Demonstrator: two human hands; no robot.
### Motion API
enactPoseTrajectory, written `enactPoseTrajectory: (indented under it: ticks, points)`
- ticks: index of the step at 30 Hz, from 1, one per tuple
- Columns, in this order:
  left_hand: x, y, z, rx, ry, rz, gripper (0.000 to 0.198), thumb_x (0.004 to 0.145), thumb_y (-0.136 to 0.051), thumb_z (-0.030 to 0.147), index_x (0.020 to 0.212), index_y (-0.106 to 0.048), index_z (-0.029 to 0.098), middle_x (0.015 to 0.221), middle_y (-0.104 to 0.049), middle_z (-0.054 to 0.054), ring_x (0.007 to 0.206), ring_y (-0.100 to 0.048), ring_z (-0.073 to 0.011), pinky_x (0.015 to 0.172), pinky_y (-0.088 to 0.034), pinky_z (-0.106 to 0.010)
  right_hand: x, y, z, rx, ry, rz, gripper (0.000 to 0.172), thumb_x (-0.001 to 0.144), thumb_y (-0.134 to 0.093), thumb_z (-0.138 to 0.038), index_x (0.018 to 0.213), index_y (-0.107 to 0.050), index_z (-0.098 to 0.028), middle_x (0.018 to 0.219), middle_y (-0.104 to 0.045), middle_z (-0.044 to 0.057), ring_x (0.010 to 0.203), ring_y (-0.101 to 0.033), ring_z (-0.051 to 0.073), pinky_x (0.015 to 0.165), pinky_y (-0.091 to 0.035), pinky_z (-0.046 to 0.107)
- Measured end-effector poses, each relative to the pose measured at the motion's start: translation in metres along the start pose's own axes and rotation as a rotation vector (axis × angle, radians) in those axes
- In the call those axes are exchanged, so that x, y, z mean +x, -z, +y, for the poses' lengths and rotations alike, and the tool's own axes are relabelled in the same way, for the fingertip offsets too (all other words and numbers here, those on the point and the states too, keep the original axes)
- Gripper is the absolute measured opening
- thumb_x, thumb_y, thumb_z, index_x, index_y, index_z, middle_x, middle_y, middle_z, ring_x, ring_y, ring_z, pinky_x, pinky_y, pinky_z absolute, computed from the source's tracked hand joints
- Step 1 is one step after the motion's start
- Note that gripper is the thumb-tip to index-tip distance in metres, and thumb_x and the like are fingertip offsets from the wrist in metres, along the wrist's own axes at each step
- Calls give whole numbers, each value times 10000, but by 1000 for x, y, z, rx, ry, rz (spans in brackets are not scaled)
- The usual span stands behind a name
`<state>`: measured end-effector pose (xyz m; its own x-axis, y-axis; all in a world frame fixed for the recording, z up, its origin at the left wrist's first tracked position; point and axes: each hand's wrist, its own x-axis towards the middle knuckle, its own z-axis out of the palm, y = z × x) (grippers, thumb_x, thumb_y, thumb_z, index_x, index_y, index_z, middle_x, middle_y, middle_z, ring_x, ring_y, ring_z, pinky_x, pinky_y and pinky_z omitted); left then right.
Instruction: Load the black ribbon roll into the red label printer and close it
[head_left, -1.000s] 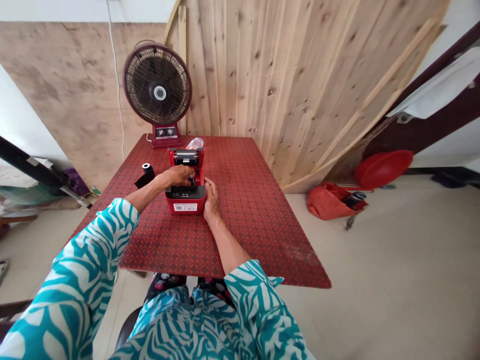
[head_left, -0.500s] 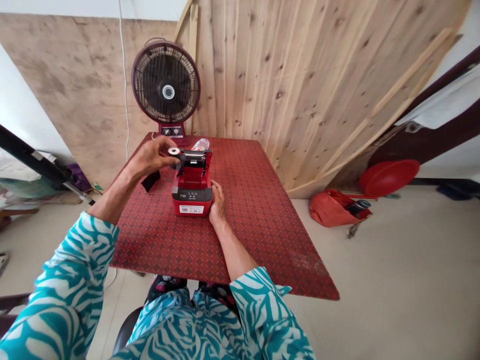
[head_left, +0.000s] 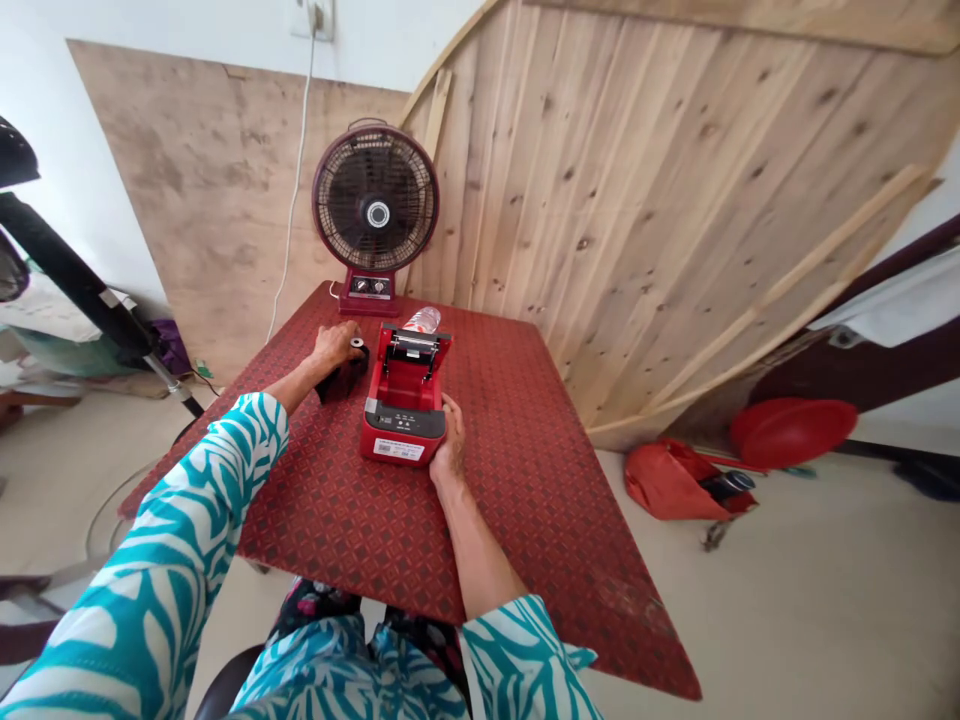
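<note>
Red plastic label printer [head_left: 401, 430], lid raised, inner compartment open, standing on a red diamond-patterned tabletop [head_left: 525, 520]. Black ribbon roll with white core [head_left: 346, 372] just left of it, under the left hand [head_left: 331, 347], fingers curled down over the roll. Right hand [head_left: 451, 437], fingers together, resting against the printer's side. Clear plastic bottle [head_left: 421, 320] directly behind. Orange-red cloth bag [head_left: 667, 487] on the floor, dark flask [head_left: 727, 486] in its mouth

A maroon electric fan [head_left: 375, 213] stands at the far edge of the red patterned desk [head_left: 525, 520], its white cord [head_left: 294, 200] rising to a wall socket [head_left: 315, 18]. A clear plastic bottle [head_left: 422, 320] rests nearby. On the floor [head_left: 825, 600], a red bag [head_left: 671, 488] sits beside a red basin [head_left: 793, 432], below slanted pine planks [head_left: 637, 200].
</note>
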<state>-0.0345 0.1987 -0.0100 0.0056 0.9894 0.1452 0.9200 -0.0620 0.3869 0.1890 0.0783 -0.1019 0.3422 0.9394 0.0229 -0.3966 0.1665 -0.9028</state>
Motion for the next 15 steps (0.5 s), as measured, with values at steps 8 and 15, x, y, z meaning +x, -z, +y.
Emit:
enactPoseTrajectory:
  ticks: [8, 15]
  points:
    - [7, 4, -39, -421, -10, 96, 448, 780, -676, 348, 1188, -597, 183, 1183, -703, -104, 1114, -648, -255, 987, -465, -383, 2, 1, 2, 32, -14, -1, 483, 719, -660, -560, 1068, -666, -227, 967, -692, -7, 804, -576, 130, 758, -444, 262]
    - [-35, -9, -106, -978, 70, 79, 563, 638, -745, 311, 1162, -608, 154, 1191, -702, -133, 1164, -628, -292, 1025, -485, -460, 3, -2, 3, 66, -20, 17, 466, 731, -667, -545, 1073, -658, -228, 926, -688, -22, 752, -568, 113, 737, -444, 255]
